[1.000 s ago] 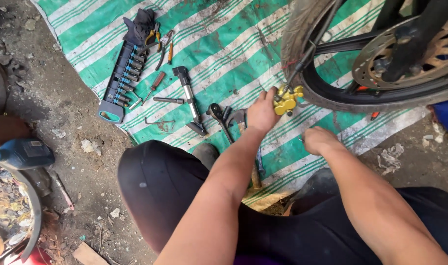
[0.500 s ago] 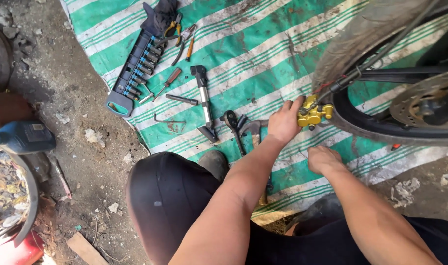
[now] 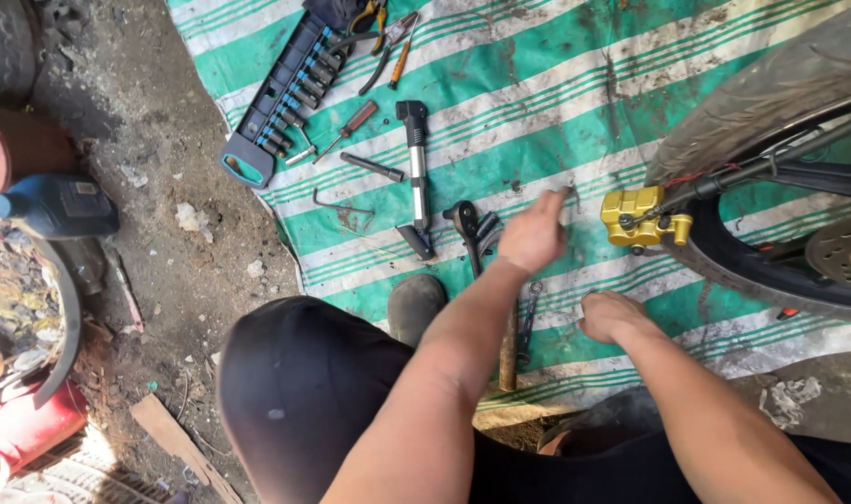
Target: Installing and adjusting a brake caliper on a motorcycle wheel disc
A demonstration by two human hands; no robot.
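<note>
Left hand [image 3: 533, 238] now off gold brake caliper [image 3: 635, 217], grip released, just beside it; right hand [image 3: 610, 315] loosely curled, empty.

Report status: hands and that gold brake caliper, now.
Left hand open, empty, just left of the gold brake caliper, not touching. Right hand fisted over the green striped tarp. Nothing between.

A single head-worn camera looks steeply down from close above the person's knees and forearms, facing forward over a green striped tarp [image 3: 537, 103] on dirt ground, with a wheel [image 3: 771, 93] at the right edge
</note>
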